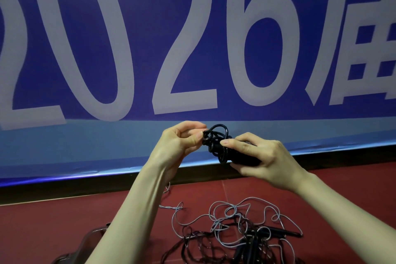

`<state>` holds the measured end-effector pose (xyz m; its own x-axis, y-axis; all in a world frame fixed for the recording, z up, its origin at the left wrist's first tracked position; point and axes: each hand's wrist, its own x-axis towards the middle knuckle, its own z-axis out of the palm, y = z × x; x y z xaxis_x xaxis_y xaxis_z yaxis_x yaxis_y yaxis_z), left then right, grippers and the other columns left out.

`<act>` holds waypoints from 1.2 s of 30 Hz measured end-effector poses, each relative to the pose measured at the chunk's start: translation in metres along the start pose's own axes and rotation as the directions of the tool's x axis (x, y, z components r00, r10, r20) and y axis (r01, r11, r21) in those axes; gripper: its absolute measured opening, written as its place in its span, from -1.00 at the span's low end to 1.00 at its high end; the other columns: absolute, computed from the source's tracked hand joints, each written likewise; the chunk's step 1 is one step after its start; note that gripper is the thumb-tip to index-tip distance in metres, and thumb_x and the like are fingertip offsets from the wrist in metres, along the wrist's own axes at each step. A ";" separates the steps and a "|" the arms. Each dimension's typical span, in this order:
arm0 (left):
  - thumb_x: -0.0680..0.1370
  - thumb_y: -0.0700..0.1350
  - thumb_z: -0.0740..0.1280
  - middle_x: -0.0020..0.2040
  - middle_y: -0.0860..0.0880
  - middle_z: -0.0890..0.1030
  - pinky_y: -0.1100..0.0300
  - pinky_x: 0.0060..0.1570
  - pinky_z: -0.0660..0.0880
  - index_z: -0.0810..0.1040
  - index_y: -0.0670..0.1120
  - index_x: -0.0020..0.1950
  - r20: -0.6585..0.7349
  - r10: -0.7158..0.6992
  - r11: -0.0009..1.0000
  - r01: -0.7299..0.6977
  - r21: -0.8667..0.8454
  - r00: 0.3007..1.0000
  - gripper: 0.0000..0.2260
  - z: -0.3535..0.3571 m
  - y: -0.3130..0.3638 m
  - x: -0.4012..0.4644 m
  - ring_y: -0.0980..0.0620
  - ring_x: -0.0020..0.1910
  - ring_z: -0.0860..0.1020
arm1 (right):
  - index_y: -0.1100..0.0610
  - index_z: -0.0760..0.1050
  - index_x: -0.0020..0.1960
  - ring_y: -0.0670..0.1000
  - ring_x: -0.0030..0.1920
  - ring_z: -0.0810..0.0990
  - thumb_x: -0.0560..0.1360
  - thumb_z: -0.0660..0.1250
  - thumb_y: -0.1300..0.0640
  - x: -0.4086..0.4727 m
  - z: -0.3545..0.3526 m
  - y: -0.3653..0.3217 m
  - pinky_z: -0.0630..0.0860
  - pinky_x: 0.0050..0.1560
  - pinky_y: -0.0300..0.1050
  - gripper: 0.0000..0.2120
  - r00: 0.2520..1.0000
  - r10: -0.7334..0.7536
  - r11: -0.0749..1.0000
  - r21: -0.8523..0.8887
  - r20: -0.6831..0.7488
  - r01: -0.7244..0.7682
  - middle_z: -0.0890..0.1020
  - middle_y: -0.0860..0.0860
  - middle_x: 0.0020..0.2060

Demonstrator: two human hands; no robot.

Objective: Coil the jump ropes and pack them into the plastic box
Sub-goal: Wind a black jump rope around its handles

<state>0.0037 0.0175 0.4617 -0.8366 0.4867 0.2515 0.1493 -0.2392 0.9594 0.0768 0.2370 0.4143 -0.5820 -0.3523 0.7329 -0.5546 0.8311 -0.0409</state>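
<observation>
- A big blue banner [192, 49] with pale grey "2026" numerals fills the background, above a dark red floor [53, 221].
- The left hand [180, 141] pinches a loop of the black coiled jump rope [216, 141] between thumb and fingers.
- The right hand [259, 156] grips the same rope's black handles [244, 158], fingers curled round them; the bundle is held in the air between both hands.
- On the floor below lies a tangled heap of grey and dark loose ropes [240, 227].
- The clear plastic box [85, 244] sits at the lower left, partly hidden by the left forearm.
- Risk, as I judge it: if the pinched loop slips, the springy coil could unwind and drop into the tangle, snarling again.
</observation>
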 end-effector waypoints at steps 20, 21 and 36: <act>0.62 -0.22 0.21 -0.13 0.02 0.69 0.29 -0.04 0.50 0.46 -0.11 -0.13 -0.037 0.318 0.933 -0.306 0.191 0.947 -0.86 0.013 -0.018 0.003 0.06 -0.04 0.63 | -0.36 0.25 0.42 -0.04 -0.24 0.50 0.42 0.35 -0.06 -0.004 0.006 0.005 0.48 -0.20 -0.17 -0.37 0.988 0.152 0.970 0.185 0.041 -0.157 0.52 -0.20 -0.06; 0.64 -0.21 0.19 -0.17 0.01 0.69 0.27 -0.06 0.51 0.46 -0.11 -0.14 -0.053 0.305 0.936 -0.289 0.202 0.951 -0.84 0.014 -0.017 0.005 0.04 -0.06 0.64 | -0.37 0.26 0.41 -0.02 -0.23 0.51 0.41 0.35 -0.06 -0.006 0.007 0.006 0.49 -0.19 -0.16 -0.38 0.987 0.152 0.968 0.196 0.047 -0.158 0.52 -0.18 -0.06; 0.67 -0.13 0.14 -0.02 -0.13 0.70 0.22 -0.17 0.57 0.34 -0.11 -0.05 0.028 0.031 0.986 -0.036 0.161 0.999 -0.88 -0.003 -0.012 0.003 -0.10 -0.05 0.68 | -0.38 0.13 0.46 -0.10 -0.22 0.54 0.41 0.34 -0.15 -0.014 0.008 0.002 0.52 -0.19 -0.13 -0.31 0.969 0.198 0.975 0.073 0.151 -0.210 0.53 -0.26 -0.04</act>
<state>-0.0016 0.0194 0.4503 -0.8161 0.5026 0.2851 0.2619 -0.1181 0.9578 0.0790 0.2404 0.3980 -0.7633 -0.2420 0.5990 -0.4618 0.8528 -0.2439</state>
